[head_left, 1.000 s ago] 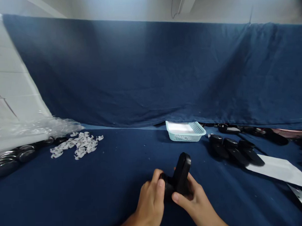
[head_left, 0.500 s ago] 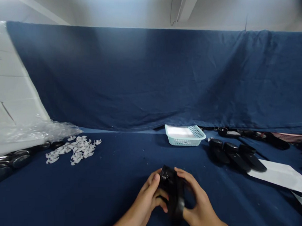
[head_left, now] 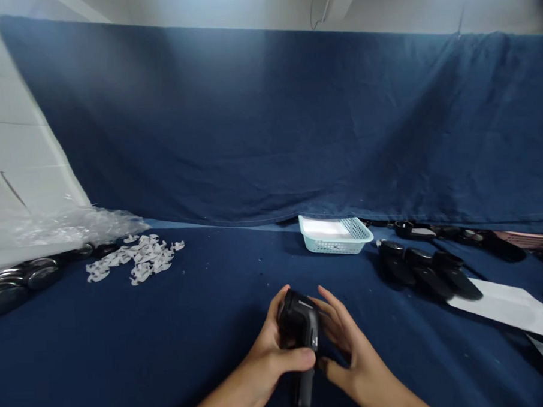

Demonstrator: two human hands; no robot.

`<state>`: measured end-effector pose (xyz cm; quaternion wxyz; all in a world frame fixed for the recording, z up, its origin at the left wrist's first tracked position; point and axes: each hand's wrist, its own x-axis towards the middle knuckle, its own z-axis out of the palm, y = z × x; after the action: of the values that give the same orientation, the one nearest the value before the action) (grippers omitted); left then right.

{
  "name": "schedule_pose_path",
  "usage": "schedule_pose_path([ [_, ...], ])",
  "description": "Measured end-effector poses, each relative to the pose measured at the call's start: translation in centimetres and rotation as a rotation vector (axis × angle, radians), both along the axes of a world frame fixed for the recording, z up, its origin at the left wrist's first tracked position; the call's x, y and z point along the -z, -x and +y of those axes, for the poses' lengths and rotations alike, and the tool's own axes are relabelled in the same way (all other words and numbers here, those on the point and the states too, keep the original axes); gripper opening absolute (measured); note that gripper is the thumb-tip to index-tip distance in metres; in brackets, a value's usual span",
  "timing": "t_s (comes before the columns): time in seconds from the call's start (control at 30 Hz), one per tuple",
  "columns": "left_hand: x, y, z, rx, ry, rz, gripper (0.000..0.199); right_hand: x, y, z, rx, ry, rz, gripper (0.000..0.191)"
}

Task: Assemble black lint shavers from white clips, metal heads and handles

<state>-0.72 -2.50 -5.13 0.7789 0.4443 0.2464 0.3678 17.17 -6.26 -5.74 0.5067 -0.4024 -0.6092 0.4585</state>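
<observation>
A black handheld device [head_left: 302, 310] with a bent head and a straight handle stands roughly upright in my left hand [head_left: 273, 354]. My left thumb lies across the handle and the fingers wrap behind the head. Small pale lettering shows on top of the head, too small to read. To the right of the device is my right hand [head_left: 352, 356], fingers stretched and apart. Its fingertips are close to the head and its thumb close to the handle; whether they touch it I cannot tell. The lower end of the handle reaches the picture's bottom edge.
A light blue basket [head_left: 339, 247] holding something white stands at the back. Several black handle-shaped parts [head_left: 430, 271] lie at right, by a white sheet [head_left: 510, 310]. Small white plastic pieces [head_left: 150, 257] are heaped at left, near glossy black round parts [head_left: 43, 276] and clear plastic wrap [head_left: 74, 227].
The device has been turned, so its lettered head and handle now face me. My left thumb has come across the handle, and my right hand has loosened from the device. The view has tilted slightly down.
</observation>
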Motion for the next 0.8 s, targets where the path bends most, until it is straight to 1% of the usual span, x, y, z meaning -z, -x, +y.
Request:
schedule_pose_path([
  [0.1, 0.0, 0.0, 0.1, -0.013, -0.016, 0.033, 0.110, -0.8, -0.4, 0.1, -0.057, 0.179, 0.191, 0.058],
  [0.13, 0.0, -0.1, 0.2, -0.016, -0.021, 0.033, 0.110, -1.0, -0.5, 0.2, -0.057, 0.217, 0.227, 0.055],
  [0.2, 0.2, -0.2, 0.2, -0.020, -0.026, 0.025, 0.109, -1.2, -0.7, 0.3, -0.069, 0.255, 0.263, 0.057],
  [0.33, 0.4, -0.2, 0.4, 0.010, -0.040, 0.009, 0.109, -1.3, -0.5, 0.1, -0.142, 0.260, 0.272, 0.070],
  [0.4, 0.5, -0.1, 0.5, 0.019, -0.046, 0.006, 0.110, -1.2, -0.4, 0.0, -0.141, 0.259, 0.274, 0.072],
  [0.57, 0.6, -0.2, 0.6, 0.046, -0.050, -0.006, 0.112, -0.6, 0.1, 0.1, -0.048, 0.217, 0.275, 0.067],
  [0.8, 0.7, -0.1, 0.7, 0.056, -0.056, -0.002, 0.112, -0.5, 0.8, 0.0, -0.043, 0.187, 0.330, 0.064],
])
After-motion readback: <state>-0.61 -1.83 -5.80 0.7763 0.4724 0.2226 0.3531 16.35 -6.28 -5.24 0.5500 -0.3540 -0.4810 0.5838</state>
